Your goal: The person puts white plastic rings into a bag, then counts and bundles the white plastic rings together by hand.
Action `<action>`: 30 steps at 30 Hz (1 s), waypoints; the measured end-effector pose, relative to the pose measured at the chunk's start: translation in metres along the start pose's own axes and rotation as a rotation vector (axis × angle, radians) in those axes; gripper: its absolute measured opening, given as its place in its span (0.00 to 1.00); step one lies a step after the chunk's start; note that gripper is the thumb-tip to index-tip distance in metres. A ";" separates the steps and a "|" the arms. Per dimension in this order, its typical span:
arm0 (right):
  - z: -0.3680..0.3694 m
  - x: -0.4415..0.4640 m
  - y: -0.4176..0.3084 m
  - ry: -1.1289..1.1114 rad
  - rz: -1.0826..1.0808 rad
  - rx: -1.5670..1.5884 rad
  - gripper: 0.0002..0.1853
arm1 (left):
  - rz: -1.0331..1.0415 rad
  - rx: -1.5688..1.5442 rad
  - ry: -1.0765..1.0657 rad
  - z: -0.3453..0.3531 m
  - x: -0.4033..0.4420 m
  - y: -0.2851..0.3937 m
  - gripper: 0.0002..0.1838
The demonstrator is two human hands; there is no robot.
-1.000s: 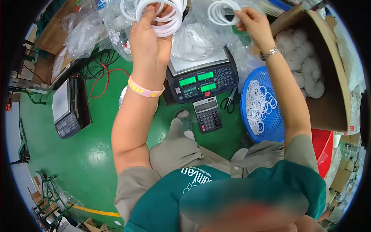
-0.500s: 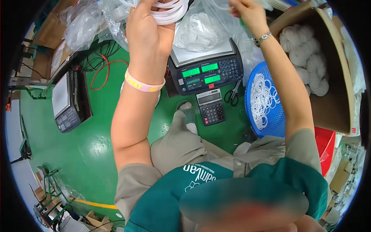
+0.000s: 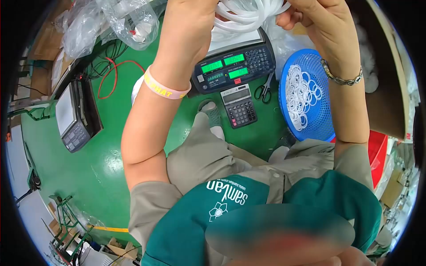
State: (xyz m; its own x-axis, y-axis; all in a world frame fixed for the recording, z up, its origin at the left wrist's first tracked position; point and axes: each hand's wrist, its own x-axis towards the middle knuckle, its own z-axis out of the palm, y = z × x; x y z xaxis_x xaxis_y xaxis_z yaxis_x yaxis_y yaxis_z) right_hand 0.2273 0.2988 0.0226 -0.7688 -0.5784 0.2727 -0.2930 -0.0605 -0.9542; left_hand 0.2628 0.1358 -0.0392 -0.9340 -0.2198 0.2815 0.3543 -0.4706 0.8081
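A bundle of thin white rings (image 3: 250,15) is at the top edge of the view. My left hand (image 3: 193,20), with a pink band on its wrist, is closed round the bundle's left side; its fingertips are partly out of view. At the right end of the bundle, my right hand (image 3: 321,22) has its fingers curled and pinches the rings. Both hands are above a digital counting scale (image 3: 235,66) with lit green displays, its pan partly covered by the bundle.
A calculator (image 3: 238,106) and scissors (image 3: 265,90) lie below the scale. To the right, a blue basket (image 3: 326,116) holds loose white rings, beside a cardboard box (image 3: 392,95). Clear plastic bags (image 3: 133,26) and a second scale (image 3: 73,117) are at the left.
My right hand has moved from the plastic bag area to the rings in my left hand. The bundle has shifted right. The filled bag over the scale pan is no longer visible.
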 end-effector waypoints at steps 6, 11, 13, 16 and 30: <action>-0.004 0.019 0.045 -0.430 -0.446 0.690 0.09 | -0.094 0.011 -0.047 0.010 0.001 0.007 0.13; -0.004 0.017 0.043 -0.352 -0.485 0.555 0.08 | -0.115 -0.056 -0.063 0.015 0.000 0.013 0.14; -0.002 0.020 0.049 -0.415 -0.472 0.692 0.09 | -0.107 -0.032 -0.044 0.011 0.000 0.012 0.13; 0.001 0.020 0.049 -0.418 -0.467 0.683 0.09 | -0.108 -0.001 -0.047 0.004 0.000 0.011 0.10; -0.016 0.030 0.036 0.086 0.017 0.144 0.11 | 0.094 -0.086 0.147 -0.016 0.006 0.015 0.07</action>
State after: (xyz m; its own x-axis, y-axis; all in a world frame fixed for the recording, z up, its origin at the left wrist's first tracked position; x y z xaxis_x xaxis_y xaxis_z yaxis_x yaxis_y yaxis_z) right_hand 0.1842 0.2924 -0.0013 -0.8204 -0.5093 0.2601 -0.1997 -0.1710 -0.9648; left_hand 0.2628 0.1136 -0.0342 -0.8823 -0.3853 0.2702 0.4481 -0.5123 0.7326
